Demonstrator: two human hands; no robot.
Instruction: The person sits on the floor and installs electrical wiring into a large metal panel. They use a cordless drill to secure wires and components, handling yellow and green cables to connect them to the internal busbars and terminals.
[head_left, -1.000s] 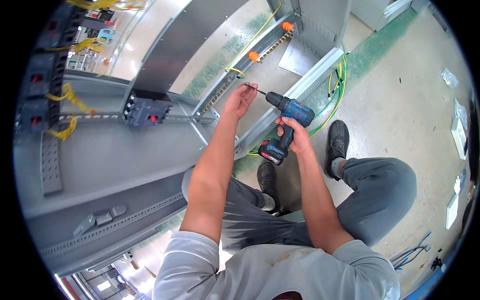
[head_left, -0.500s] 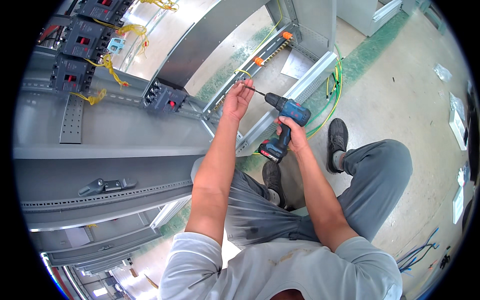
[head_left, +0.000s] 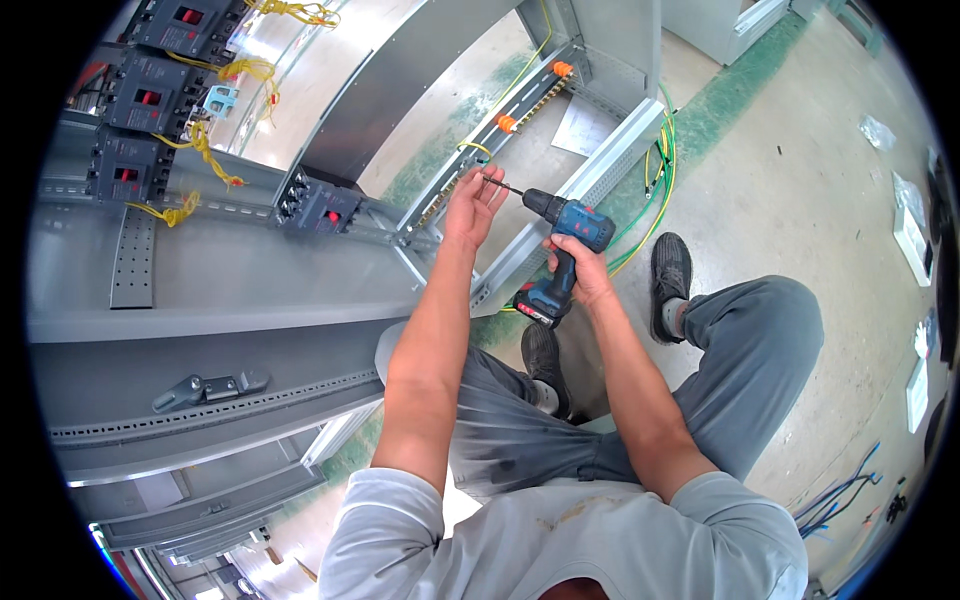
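Note:
My right hand [head_left: 580, 265] is wrapped round the grip of a blue and black cordless drill [head_left: 582, 222], its battery at the bottom. A long, thin bit [head_left: 508, 187] points left from the chuck toward my left hand [head_left: 474, 210]. That hand is palm up, fingers stretched and slightly apart, with the fingertips right by the bit's tip. Whether a small screw sits there I cannot make out. Just beyond the fingers runs a strip with a row of brass-coloured screws [head_left: 436, 205]. Two orange insulators [head_left: 507, 124] sit farther along it, inside the grey cabinet frame [head_left: 535, 262].
A dark circuit breaker [head_left: 328, 207] is mounted left of my left hand; several more [head_left: 130, 165] with yellow wires stand farther left. Green and yellow cable [head_left: 668, 165] lies coiled beyond the frame's right edge. Blue and black wires [head_left: 838, 495] lie on the floor at lower right.
The cabinet and breakers have shifted slightly left in the picture as the view moved. The drill has shifted slightly left too. The left fingers look a little more spread by the bit's tip.

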